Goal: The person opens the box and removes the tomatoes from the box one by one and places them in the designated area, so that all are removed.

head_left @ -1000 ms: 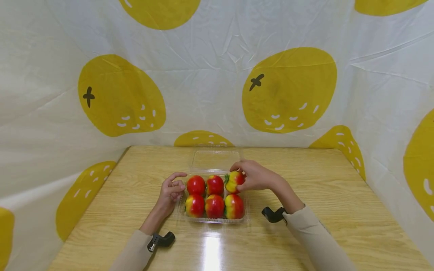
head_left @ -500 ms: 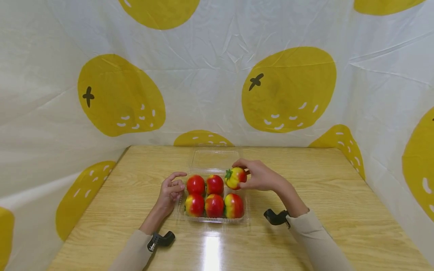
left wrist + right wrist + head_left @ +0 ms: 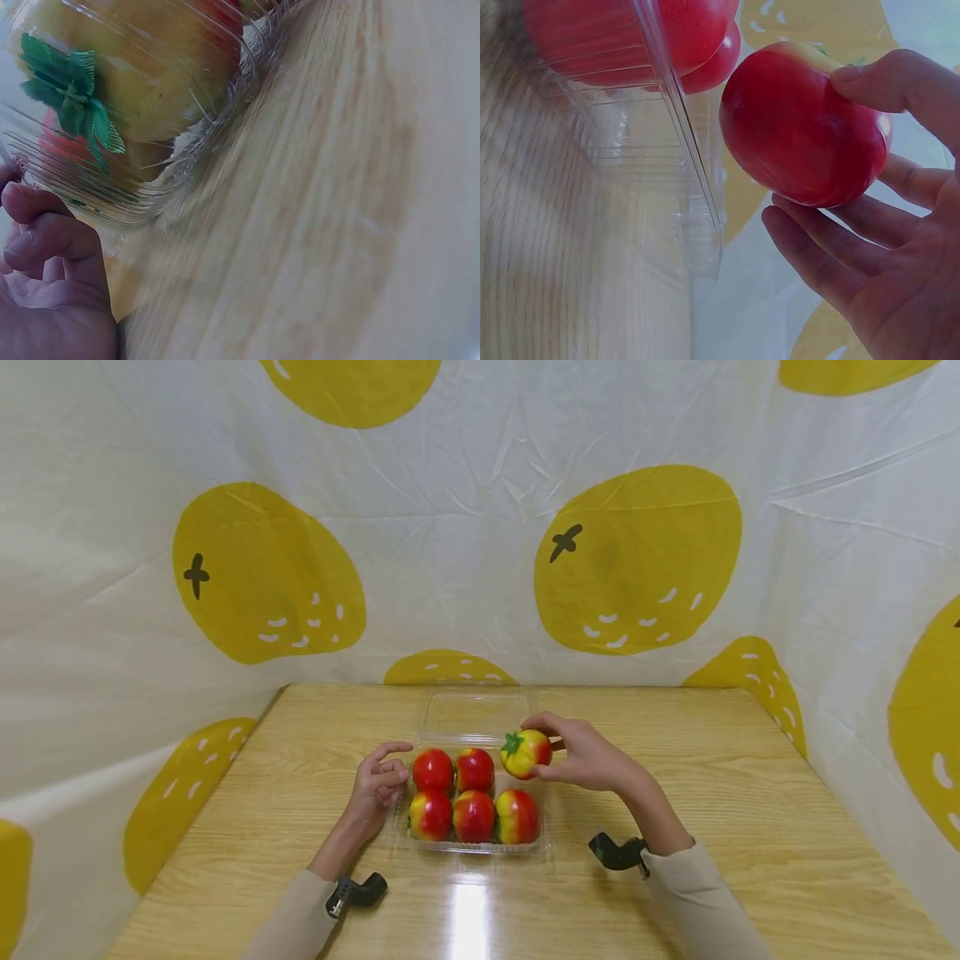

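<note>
My right hand (image 3: 588, 758) holds a shiny red-and-yellow fruit (image 3: 528, 754) with green leaves between thumb and fingers. In the right wrist view the fruit (image 3: 802, 127) is up beside the clear container's wall (image 3: 682, 112). The clear plastic container (image 3: 480, 850) holds several similar fruits, with two at the back and three in front; its back right spot has no fruit. At the container's left side is my left hand (image 3: 377, 783), fingers loosely bent and fingertips right at the rim. The left wrist view shows these fingers (image 3: 56, 236) beside the ribbed plastic wall.
The container's clear lid (image 3: 476, 714) lies folded back behind it on the wooden table (image 3: 675, 743). A white cloth (image 3: 450, 568) printed with yellow fruit hangs behind and at the sides. Both wrists carry black camera mounts.
My right hand has lifted the fruit out of the container's back right spot and drawn it slightly right, turning its leaves more toward the head camera. The left hand stays put.
</note>
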A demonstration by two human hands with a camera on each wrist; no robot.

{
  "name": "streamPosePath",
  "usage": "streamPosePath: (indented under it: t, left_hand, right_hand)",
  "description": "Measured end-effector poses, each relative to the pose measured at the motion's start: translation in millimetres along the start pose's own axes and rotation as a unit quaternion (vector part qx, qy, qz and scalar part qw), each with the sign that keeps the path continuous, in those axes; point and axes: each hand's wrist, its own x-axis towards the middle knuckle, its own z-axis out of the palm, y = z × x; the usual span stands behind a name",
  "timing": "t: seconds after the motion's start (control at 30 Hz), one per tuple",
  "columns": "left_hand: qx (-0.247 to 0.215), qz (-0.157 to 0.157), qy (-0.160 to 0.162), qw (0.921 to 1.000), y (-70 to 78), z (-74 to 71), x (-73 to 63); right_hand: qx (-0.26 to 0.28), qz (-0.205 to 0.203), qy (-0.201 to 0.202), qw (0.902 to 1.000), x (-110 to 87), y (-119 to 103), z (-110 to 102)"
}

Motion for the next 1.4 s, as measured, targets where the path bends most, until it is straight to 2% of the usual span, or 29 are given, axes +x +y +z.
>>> streamPosePath:
  t: [0.73,1.03,1.4]
  left_hand:
    - [-0.006,0.005,-0.002,1.0,-1.8,-0.1,0.1]
    - [0.002,-0.003,0.01,0.9999,-1.9,0.1,-1.2]
    - [-0.002,0.005,0.002,1.0,-2.1,0.5,-0.8]
  right_hand:
    - [0.011,0.005,0.053,0.9985,-17.8,12,0]
    - [0.024,0.005,0.06,0.9979,-22.8,15,-5]
    - [0.027,0.006,0.069,0.9972,-26.2,26,-16]
